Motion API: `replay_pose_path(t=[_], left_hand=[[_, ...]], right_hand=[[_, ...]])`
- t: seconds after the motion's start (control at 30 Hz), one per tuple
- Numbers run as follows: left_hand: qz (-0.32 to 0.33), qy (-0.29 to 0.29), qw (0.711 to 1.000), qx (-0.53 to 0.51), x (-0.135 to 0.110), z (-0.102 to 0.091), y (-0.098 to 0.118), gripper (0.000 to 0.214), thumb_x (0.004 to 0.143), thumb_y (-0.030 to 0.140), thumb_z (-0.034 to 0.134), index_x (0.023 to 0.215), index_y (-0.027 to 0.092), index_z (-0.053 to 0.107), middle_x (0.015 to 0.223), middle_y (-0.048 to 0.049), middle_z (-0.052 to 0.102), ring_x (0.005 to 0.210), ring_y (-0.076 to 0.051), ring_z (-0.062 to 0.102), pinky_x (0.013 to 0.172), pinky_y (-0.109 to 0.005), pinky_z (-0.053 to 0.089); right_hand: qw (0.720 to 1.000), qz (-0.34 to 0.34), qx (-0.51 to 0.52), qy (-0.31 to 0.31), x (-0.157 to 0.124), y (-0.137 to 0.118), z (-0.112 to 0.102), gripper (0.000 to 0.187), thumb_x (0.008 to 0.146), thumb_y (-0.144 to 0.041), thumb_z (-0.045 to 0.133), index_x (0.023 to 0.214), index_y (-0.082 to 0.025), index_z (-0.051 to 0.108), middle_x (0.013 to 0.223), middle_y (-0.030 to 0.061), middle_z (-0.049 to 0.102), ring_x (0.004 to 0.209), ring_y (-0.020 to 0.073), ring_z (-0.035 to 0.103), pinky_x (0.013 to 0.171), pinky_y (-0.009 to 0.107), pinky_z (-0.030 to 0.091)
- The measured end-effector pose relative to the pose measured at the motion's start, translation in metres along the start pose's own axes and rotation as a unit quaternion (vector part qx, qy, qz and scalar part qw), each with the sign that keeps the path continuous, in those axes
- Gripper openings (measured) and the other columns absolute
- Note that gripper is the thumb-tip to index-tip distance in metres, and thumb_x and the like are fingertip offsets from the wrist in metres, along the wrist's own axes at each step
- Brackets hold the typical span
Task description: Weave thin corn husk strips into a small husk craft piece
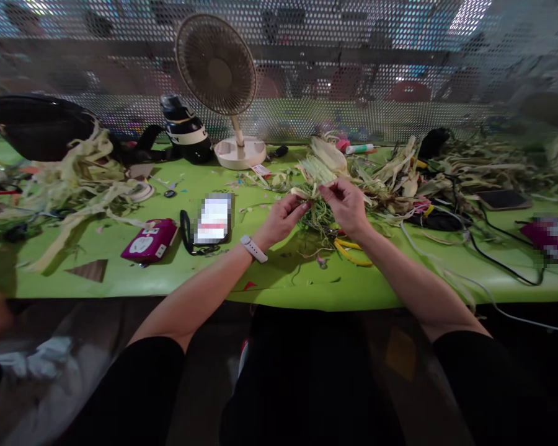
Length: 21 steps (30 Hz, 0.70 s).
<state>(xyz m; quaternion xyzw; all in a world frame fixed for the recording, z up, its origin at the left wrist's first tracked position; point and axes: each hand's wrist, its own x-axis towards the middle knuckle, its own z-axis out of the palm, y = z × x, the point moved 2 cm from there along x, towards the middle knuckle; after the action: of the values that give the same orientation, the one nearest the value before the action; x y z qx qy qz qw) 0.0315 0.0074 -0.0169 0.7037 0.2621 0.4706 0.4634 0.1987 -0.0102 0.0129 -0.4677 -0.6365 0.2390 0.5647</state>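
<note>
Both hands meet over the green table (270, 291), their fingertips close together. My left hand (283, 217), with a pale watch band on its wrist, pinches a pale strip of corn husk (303, 193). My right hand (346, 205) pinches at the same strip from the other side, partly covering it. Just beyond the fingers lies a bundle of green and cream corn husks (323, 162). Under the hands is a heap of thin green shreds (323, 218). A tool with yellow handles (351, 254) lies near my right wrist, its working end mostly hidden.
A small fan (216, 65) and a black bottle (186, 133) stand behind. Left of my hands lie a phone (212, 218) and a magenta pouch (151, 241). Dry husks (93, 161) pile on the left; more husks and cables (490, 226) lie right. A perforated screen (353, 74) rises behind.
</note>
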Motion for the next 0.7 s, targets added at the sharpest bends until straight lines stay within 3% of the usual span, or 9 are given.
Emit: replay_pose_path(t=[0.13,0.33,0.43,0.53,0.7], left_hand=[[-0.027,-0.011,0.999,-0.036,-0.0019,0.0012,0.0033,0.028,0.087,0.042,0.067,0.097,0.017,0.064,0.089,-0.0043,0.065,0.086,-0.014,0.058,0.081,-0.028,0.046],[-0.082,-0.009,0.988,-0.128,-0.0043,-0.0004,0.0043,0.037,0.085,0.051,0.069,0.077,0.018,0.054,0.058,0.0063,0.044,0.051,-0.006,0.036,0.051,-0.022,0.03],[-0.104,-0.02,0.98,-0.166,-0.0037,-0.0012,0.0053,0.043,0.082,0.053,0.071,0.071,0.019,0.048,0.057,0.0059,0.046,0.048,-0.006,0.037,0.048,-0.021,0.028],[-0.16,-0.018,0.968,-0.191,-0.0029,-0.0017,0.0032,0.036,0.084,0.047,0.07,0.074,0.019,0.051,0.061,0.0049,0.05,0.05,-0.006,0.041,0.049,-0.02,0.031],[-0.167,0.012,0.963,-0.211,-0.0002,-0.0026,-0.001,0.025,0.086,0.035,0.069,0.073,0.019,0.055,0.062,0.0048,0.048,0.053,-0.006,0.04,0.05,-0.02,0.029]], right_hand=[[0.998,0.033,0.051,-0.014,0.0036,0.005,0.0001,0.051,0.077,-0.069,0.068,0.068,-0.022,0.051,0.064,-0.0031,0.045,0.061,0.0115,0.038,0.06,0.029,0.032],[0.995,-0.001,0.08,-0.067,0.0045,0.0025,0.0,0.052,0.074,-0.07,0.071,0.071,-0.021,0.055,0.064,-0.0038,0.048,0.061,0.0104,0.041,0.058,0.027,0.034],[0.994,0.005,0.089,-0.067,0.0061,0.0006,-0.004,0.042,0.081,-0.063,0.068,0.08,-0.021,0.061,0.072,-0.0017,0.056,0.068,0.0119,0.048,0.065,0.028,0.042],[0.993,0.015,0.07,-0.093,0.0065,-0.0008,-0.0059,0.029,0.089,-0.048,0.059,0.089,-0.02,0.066,0.087,0.0021,0.065,0.082,0.0148,0.056,0.078,0.031,0.046],[0.987,0.017,0.062,-0.148,0.0017,0.0021,0.0006,0.021,0.08,-0.038,0.07,0.089,-0.019,0.064,0.078,-0.0006,0.063,0.074,0.0138,0.056,0.072,0.03,0.046]])
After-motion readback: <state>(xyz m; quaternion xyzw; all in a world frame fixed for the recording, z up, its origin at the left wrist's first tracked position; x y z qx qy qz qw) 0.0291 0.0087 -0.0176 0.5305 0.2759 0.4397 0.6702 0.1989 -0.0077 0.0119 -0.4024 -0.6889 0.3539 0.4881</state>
